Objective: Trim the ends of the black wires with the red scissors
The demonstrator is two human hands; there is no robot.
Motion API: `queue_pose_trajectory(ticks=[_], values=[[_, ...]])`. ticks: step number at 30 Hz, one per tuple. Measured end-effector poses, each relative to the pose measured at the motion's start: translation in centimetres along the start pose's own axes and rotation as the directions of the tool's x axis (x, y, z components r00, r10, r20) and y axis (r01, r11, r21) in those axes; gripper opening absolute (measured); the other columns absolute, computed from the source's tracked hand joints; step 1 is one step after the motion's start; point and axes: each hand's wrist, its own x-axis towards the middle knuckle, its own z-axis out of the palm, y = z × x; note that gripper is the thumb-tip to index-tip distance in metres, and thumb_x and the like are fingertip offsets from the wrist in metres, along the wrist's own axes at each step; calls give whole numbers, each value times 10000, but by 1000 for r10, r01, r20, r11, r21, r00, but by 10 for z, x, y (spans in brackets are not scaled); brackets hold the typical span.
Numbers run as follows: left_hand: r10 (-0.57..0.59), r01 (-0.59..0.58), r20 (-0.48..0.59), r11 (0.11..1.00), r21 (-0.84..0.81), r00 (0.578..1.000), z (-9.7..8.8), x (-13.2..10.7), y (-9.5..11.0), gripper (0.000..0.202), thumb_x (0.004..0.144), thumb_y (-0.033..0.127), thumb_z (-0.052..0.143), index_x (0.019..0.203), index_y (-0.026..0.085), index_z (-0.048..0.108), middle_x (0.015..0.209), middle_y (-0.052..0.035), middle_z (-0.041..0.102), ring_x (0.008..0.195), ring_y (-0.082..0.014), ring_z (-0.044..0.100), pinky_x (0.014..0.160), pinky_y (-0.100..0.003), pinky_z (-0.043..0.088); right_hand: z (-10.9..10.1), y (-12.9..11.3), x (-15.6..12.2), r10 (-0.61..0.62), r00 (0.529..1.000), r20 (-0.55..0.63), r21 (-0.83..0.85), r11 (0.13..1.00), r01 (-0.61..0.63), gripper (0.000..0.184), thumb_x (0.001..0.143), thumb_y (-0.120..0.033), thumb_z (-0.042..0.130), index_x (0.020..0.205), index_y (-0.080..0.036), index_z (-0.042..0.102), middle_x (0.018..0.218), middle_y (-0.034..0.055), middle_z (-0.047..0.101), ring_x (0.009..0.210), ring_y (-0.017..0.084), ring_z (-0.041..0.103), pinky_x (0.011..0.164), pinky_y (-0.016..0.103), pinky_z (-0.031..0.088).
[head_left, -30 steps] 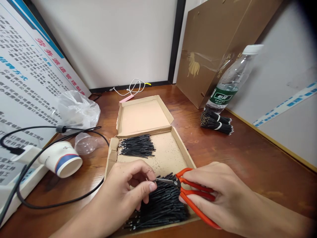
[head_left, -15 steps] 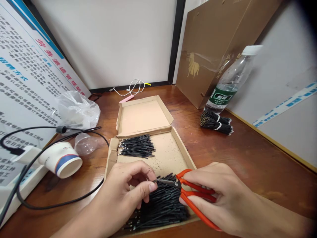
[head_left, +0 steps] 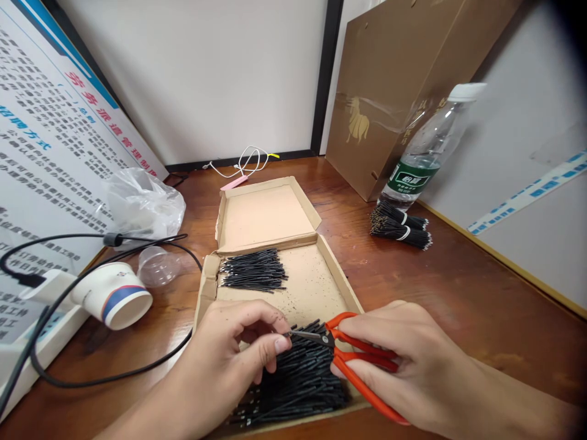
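Observation:
My left hand (head_left: 243, 351) is closed, thumb and forefinger pinching the end of a thin black wire that the fingers mostly hide. In my right hand (head_left: 413, 351) are red-handled scissors (head_left: 328, 340), with fingers and thumb on the handles. Their narrow blades point left and reach the left fingertips. Below both hands, a large heap of short black wires (head_left: 312, 382) lies in the near part of an opened cardboard box (head_left: 340, 269). A smaller, neater pile of black wires (head_left: 254, 271) rests at the box's far left. Dark crumbs dot the box floor and my left fingers.
Two tied wire bundles (head_left: 400, 229) lie beside a water bottle (head_left: 413, 165) at right, before a brown carton (head_left: 389, 79). On the left are a tipped paper cup (head_left: 112, 296), clear plastic cup (head_left: 159, 267), plastic bag (head_left: 147, 205) and looping black cable (head_left: 87, 384).

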Motion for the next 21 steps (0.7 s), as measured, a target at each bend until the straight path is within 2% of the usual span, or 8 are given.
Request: queue_pose_trajectory(ticks=[5,15,21], values=[[-5,5,8,1000,-22,1000,0,0,-1,137,885,232,568,807,150,645,623,5,635,491,-89,559,459,-159,476,2,1,-1,-20,1000,-23,-5,1000,20,224,861,-108,508,658,-195,471,551,-77,403,486,90,285,481,240,261],[-20,21,10,999,-31,1000,1,-1,-1,153,889,243,562,823,144,657,621,-1,637,492,-93,560,462,-166,484,0,-2,-1,38,998,42,9,999,-38,103,849,-138,558,757,-184,558,562,-81,423,489,91,297,496,234,284],[-9,9,12,1000,-27,1000,1,-1,-2,157,890,237,560,823,140,664,643,-11,651,502,-99,569,472,-175,499,0,1,0,-15,1000,-5,5,1000,15,224,854,-114,528,650,-189,476,549,-79,398,479,82,294,478,240,259]])
